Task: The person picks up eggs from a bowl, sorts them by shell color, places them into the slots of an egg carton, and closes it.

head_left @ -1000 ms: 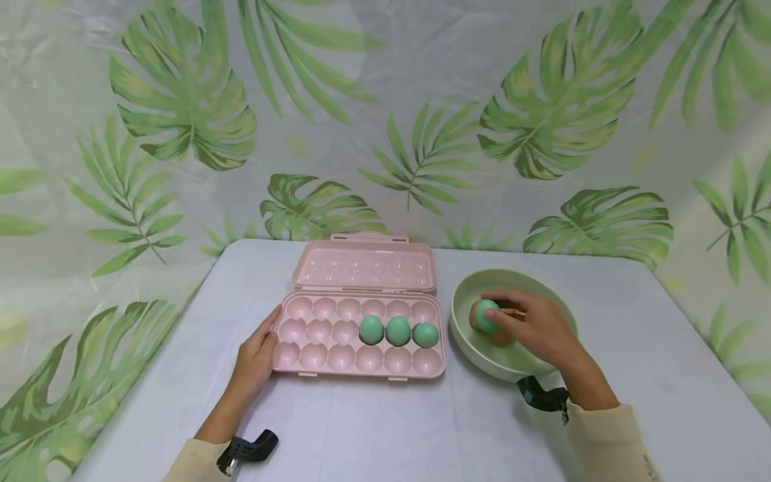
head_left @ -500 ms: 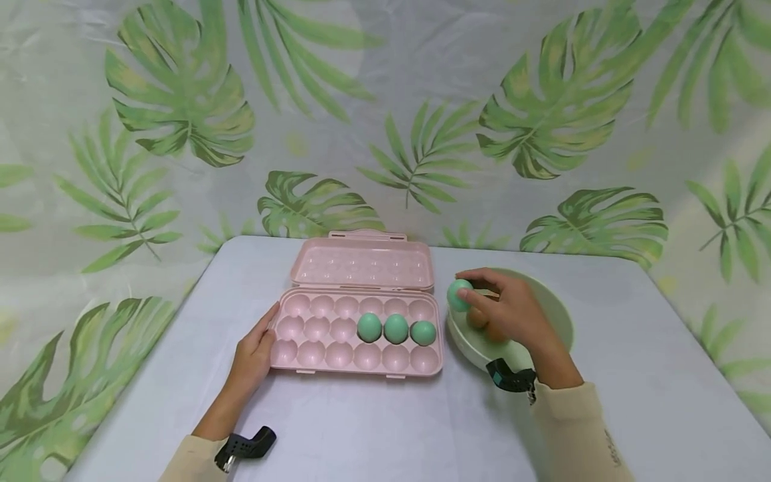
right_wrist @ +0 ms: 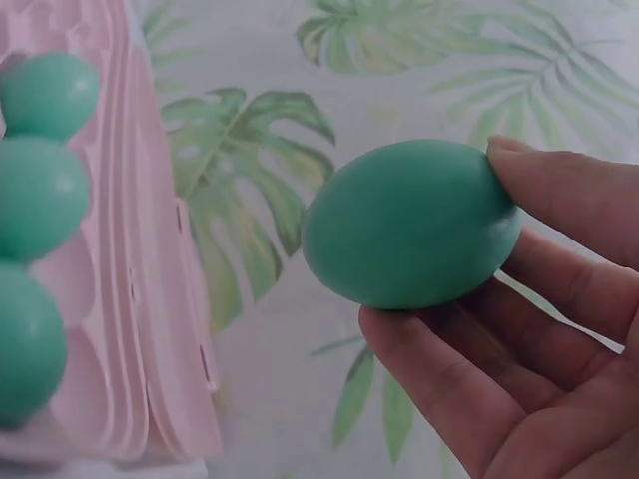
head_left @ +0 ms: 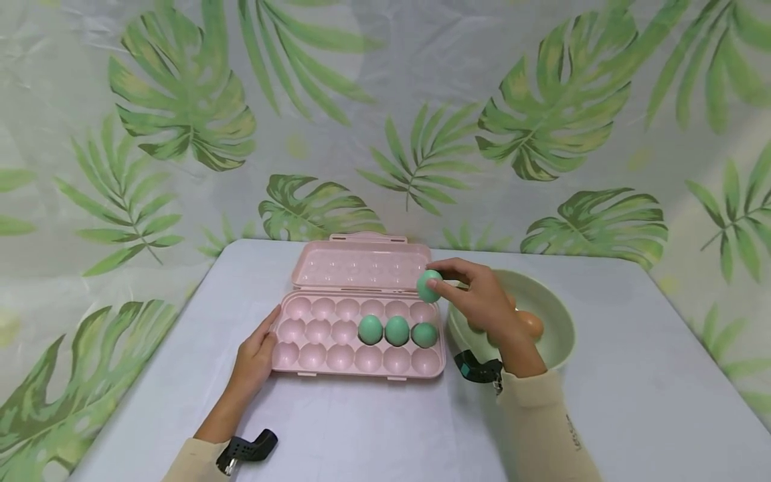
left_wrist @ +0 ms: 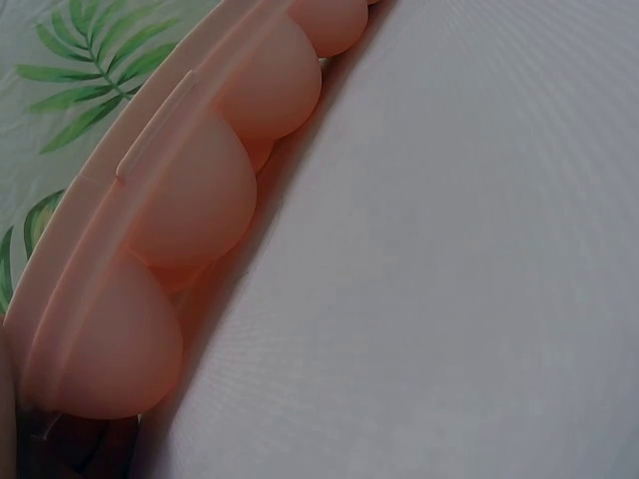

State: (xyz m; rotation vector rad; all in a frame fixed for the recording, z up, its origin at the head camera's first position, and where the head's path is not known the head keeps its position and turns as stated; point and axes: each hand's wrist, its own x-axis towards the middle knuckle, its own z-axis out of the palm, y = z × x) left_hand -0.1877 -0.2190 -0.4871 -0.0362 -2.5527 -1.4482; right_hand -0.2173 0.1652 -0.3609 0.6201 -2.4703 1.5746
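A green egg (right_wrist: 409,225) is pinched between the thumb and fingers of my right hand (head_left: 476,294). In the head view it hangs over the back right corner of a pink egg tray (head_left: 337,369), near the hinge. Three more green eggs (head_left: 397,331) sit side by side in the right half of the tray's middle row. My left hand (head_left: 255,351) grips the tray's left end; in the left wrist view, only a sliver of it shows beside the rounded cups (left_wrist: 190,190). The tray's lid (head_left: 364,261) lies folded back behind it.
A pale green bowl (head_left: 563,335) stands right of the tray, partly hidden by my right hand and forearm. Brown eggs (head_left: 531,324) lie in it. A white cloth (head_left: 361,428) covers the table, and a leaf-patterned sheet (head_left: 415,60) hangs behind.
My right hand has lifted the green egg out of the bowl and carried it left to the tray's back right corner. My left hand has stayed on the tray's end.
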